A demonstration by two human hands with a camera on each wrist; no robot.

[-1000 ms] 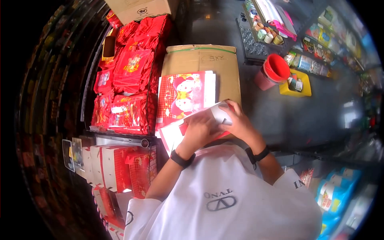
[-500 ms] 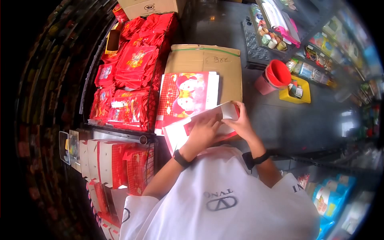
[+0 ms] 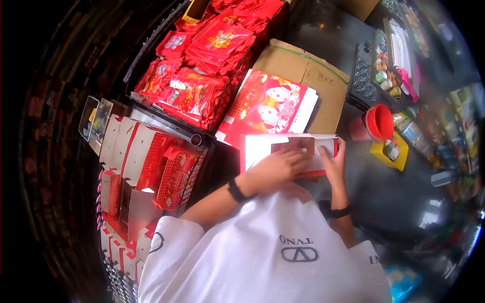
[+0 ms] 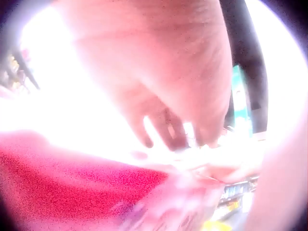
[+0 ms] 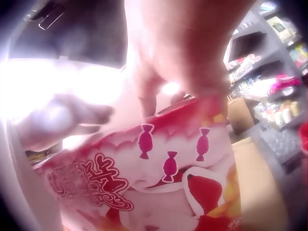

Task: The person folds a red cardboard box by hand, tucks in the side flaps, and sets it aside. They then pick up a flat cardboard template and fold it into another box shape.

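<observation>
A partly folded red-and-white paperboard gift box is held in front of the white shirt, its pale inside facing up. Across its inner side lies my left hand, fingers stretched out; the left wrist view shows those fingers pointing down into the bright inside. My right hand grips the right end, thumb on the inner side and fingers round the outside. Pink candy prints cover the outer panel in the right wrist view. Behind it, a stack of flat printed boxes rests on a brown carton.
A rack of red packets stands at the left. Below it sit several folded gift boxes. To the right are red buckets, a yellow basket and shelves of goods.
The head view has swung, so the surroundings slant. The gift box has turned level. My right hand has gone from its corner to gripping the right end; my left hand stays over the inside.
</observation>
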